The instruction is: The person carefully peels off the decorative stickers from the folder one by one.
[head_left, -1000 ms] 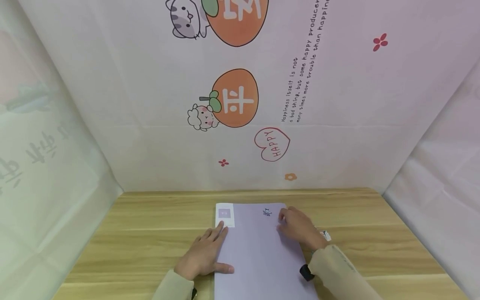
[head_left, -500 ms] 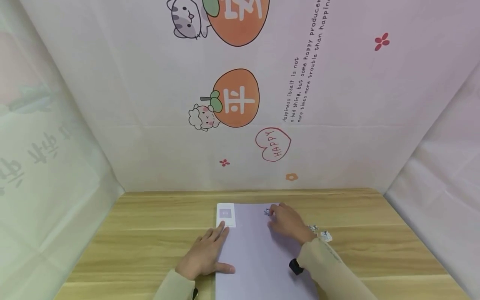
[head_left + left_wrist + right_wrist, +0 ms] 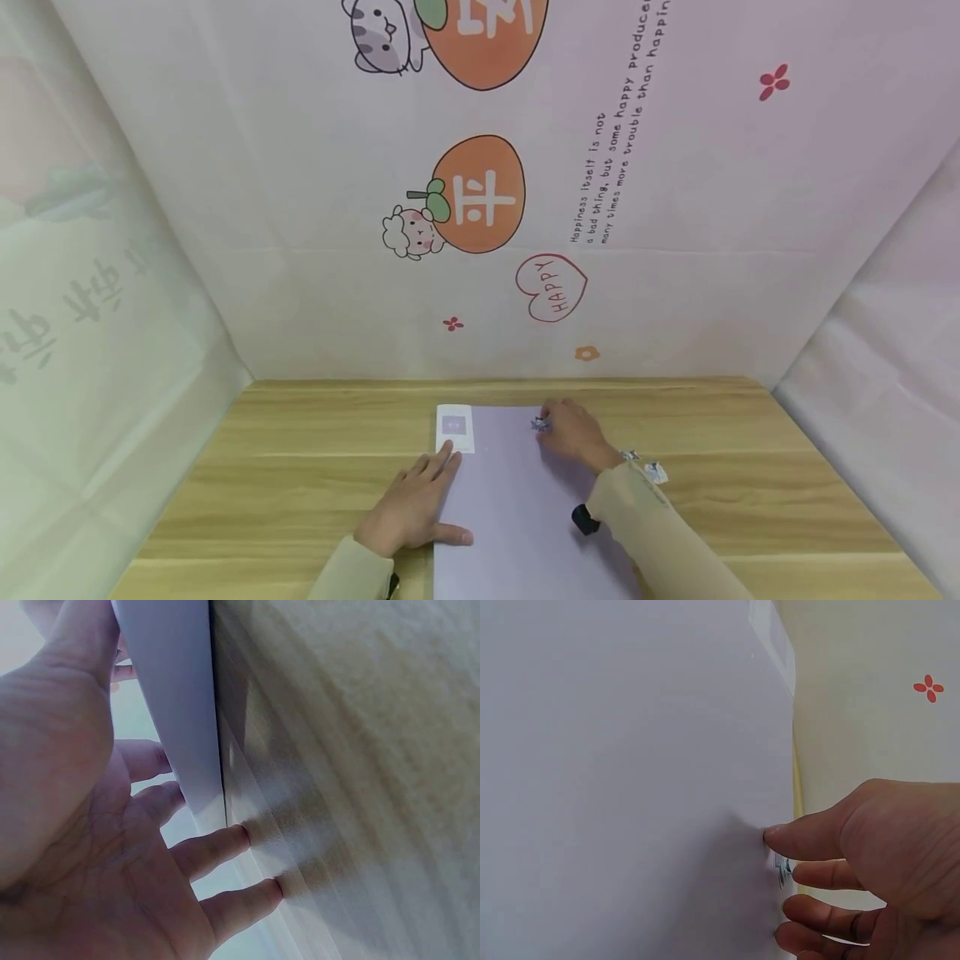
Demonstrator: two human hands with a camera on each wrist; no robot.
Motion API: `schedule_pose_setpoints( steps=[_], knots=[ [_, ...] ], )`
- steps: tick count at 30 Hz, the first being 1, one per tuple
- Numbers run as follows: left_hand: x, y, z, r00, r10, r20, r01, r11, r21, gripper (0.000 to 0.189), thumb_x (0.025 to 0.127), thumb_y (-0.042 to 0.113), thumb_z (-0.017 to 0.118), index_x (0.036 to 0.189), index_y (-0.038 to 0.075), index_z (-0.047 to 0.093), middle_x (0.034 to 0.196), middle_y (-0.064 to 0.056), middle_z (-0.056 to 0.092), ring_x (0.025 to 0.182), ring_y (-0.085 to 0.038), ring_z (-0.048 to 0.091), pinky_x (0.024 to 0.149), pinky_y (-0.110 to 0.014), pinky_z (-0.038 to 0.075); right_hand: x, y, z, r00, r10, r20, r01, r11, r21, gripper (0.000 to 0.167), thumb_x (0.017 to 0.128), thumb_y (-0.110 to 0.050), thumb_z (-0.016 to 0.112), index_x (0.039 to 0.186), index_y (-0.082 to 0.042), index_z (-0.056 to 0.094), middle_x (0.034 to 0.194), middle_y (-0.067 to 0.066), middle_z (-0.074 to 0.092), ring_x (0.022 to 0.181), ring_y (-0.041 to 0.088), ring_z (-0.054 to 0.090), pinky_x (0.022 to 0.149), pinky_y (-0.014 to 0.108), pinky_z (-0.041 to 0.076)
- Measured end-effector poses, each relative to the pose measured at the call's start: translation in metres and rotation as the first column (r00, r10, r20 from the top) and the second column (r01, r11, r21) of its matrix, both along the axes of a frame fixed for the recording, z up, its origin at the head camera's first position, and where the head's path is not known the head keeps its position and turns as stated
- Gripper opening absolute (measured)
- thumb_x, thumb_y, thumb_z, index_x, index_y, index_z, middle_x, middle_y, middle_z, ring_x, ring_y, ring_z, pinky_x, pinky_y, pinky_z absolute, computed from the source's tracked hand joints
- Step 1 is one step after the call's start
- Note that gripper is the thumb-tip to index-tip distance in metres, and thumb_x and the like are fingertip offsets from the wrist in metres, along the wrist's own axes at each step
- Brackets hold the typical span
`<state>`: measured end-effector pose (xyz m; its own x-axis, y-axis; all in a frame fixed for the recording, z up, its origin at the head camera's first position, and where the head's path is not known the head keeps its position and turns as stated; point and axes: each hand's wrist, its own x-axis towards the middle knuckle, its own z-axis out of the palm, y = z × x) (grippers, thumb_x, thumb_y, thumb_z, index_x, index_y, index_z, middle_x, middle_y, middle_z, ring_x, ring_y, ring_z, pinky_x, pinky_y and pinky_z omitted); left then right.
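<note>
A large, flat lilac folder [image 3: 510, 508] lies on the wooden table, with a white label [image 3: 455, 443] at its far left corner. My left hand [image 3: 408, 510] rests along its left edge, thumb on the cover. In the left wrist view, two fingertips [image 3: 262, 895] of that hand touch the table beside the folder's side. At the far right corner, my right hand [image 3: 573, 435] touches a small blue-and-white sticker [image 3: 539, 424] with its fingers. The right wrist view shows the thumb on the cover and the index finger right at the sticker [image 3: 782, 868]; nothing appears gripped.
Two small blue-and-white cutout pieces [image 3: 656, 472] lie on the table right of the folder, near the right sleeve [image 3: 637, 508]. A white printed cloth [image 3: 337, 325] hangs behind the table [image 3: 300, 467], with more cloth at both sides.
My right hand has moved left from the folder's right edge to the sticker. Both cutout pieces on the table now show beside the wrist. The left hand keeps its place.
</note>
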<state>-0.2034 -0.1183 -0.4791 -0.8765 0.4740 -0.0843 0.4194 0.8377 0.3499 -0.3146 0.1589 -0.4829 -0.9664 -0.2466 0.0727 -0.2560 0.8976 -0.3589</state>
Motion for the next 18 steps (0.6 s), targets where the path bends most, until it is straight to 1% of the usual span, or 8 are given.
schedule_pose_setpoints(
  steps=[4,8,12,18],
  knots=[
    [0.0,0.0009,0.0019,1.0,0.006,0.01,-0.006,1.0,0.007,0.115,0.075,0.065,0.076,0.158,0.002,0.028,0.167,-0.018,0.017,0.143,-0.052,0.031,0.109,-0.072,0.031,-0.0029,-0.0006,0.0009,0.999,-0.018,0.03,0.018,1.0,-0.005,0.028,0.084,-0.015,0.077,0.106,-0.001,0.068,0.1,0.014,0.066,0.096,0.033,0.062,0.085,0.051,0.053],
    [0.0,0.0009,0.0023,1.0,0.012,0.02,-0.012,1.0,0.009,0.113,0.076,0.064,0.077,0.158,0.002,0.029,0.167,-0.018,0.016,0.143,-0.052,0.03,0.11,-0.072,0.03,-0.004,-0.0015,0.0023,0.998,-0.03,0.055,0.03,1.0,-0.004,0.026,0.085,-0.015,0.077,0.105,-0.001,0.068,0.099,0.013,0.065,0.094,0.032,0.062,0.085,0.05,0.053],
    [0.0008,0.001,0.0028,1.0,0.013,0.021,-0.013,1.0,0.006,0.113,0.076,0.064,0.076,0.158,0.002,0.029,0.167,-0.018,0.016,0.143,-0.052,0.03,0.11,-0.072,0.03,-0.005,-0.002,0.0021,0.998,-0.029,0.054,0.029,1.0,0.003,0.025,0.085,-0.016,0.076,0.104,-0.002,0.068,0.097,0.012,0.065,0.093,0.031,0.062,0.084,0.05,0.053],
    [0.0019,0.0013,0.0036,1.0,0.009,0.01,-0.009,1.0,0.012,0.113,0.075,0.063,0.078,0.157,0.001,0.03,0.167,-0.019,0.018,0.143,-0.053,0.031,0.11,-0.071,0.032,-0.0086,-0.0024,-0.001,0.996,-0.04,0.079,0.041,0.999,-0.008,0.025,0.086,-0.018,0.077,0.103,-0.002,0.067,0.097,0.012,0.064,0.093,0.032,0.06,0.083,0.05,0.053]
  ],
)
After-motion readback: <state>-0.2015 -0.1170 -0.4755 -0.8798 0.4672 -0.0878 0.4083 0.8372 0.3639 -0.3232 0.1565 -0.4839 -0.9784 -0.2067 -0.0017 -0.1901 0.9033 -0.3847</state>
